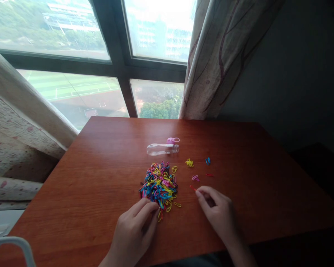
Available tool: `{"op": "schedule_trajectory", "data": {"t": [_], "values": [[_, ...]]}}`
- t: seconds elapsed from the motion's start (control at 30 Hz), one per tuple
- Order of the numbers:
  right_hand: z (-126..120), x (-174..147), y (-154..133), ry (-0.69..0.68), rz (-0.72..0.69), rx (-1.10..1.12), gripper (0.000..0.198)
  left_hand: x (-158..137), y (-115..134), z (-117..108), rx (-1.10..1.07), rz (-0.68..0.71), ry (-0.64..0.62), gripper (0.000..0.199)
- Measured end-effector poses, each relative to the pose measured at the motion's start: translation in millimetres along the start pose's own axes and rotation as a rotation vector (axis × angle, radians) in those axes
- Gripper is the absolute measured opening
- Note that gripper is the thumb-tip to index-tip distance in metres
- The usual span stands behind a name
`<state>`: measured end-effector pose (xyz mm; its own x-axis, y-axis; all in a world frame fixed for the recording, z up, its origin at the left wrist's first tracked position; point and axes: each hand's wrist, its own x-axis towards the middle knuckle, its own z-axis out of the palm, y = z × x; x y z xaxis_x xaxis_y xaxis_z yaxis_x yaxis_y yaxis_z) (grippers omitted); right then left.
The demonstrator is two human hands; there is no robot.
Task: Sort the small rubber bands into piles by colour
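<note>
A heap of small coloured rubber bands (158, 183) lies on the table. My left hand (137, 226) is at its near edge, thumb and fingertips pinched together; what they hold, if anything, is hidden. To the right of the heap, my right hand (215, 207) pinches a red rubber band (192, 188) just above or on the wood. Beyond it are small sorted groups: pink rubber bands (195, 178), yellow rubber bands (189, 163), blue rubber bands (208, 161) and a red rubber band (209, 175).
Behind the heap a clear plastic bottle (161, 149) lies on its side, with a pink cap with a loop (172, 140) beside it. The brown wooden table (108, 155) reaches to a window between curtains (211, 55). A white curved rail (13, 241) shows at lower left.
</note>
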<state>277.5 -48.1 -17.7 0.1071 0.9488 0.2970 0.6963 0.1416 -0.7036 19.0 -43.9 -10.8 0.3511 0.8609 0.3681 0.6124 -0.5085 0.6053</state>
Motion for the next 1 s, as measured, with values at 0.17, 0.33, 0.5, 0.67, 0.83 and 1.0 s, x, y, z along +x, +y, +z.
{"op": "schedule_trajectory", "data": {"t": [0.17,0.33,0.5,0.67,0.83,1.0], "values": [[-23.8,17.4,44.0,0.117,0.063,-0.238,0.026,0.8,1.2,-0.2,-0.005,-0.016,-0.017,0.011],[-25.8,19.9,57.7,0.104,0.055,-0.304,0.032,1.1,0.6,0.1,-0.004,-0.015,-0.005,0.011],[-24.4,18.2,57.7,0.115,0.08,-0.336,0.032,-0.5,-0.1,0.2,-0.002,-0.024,-0.01,0.011],[-25.8,17.5,55.0,0.138,0.097,-0.349,0.031,-1.7,0.8,-0.2,-0.007,-0.025,-0.008,0.011],[-21.0,14.4,41.4,0.161,0.066,-0.272,0.029,-1.2,0.6,-0.1,0.006,-0.031,-0.006,0.011],[-0.1,4.4,16.6,0.081,-0.01,-0.149,0.023,-3.0,1.3,-0.2,0.015,-0.042,-0.006,0.012]]}}
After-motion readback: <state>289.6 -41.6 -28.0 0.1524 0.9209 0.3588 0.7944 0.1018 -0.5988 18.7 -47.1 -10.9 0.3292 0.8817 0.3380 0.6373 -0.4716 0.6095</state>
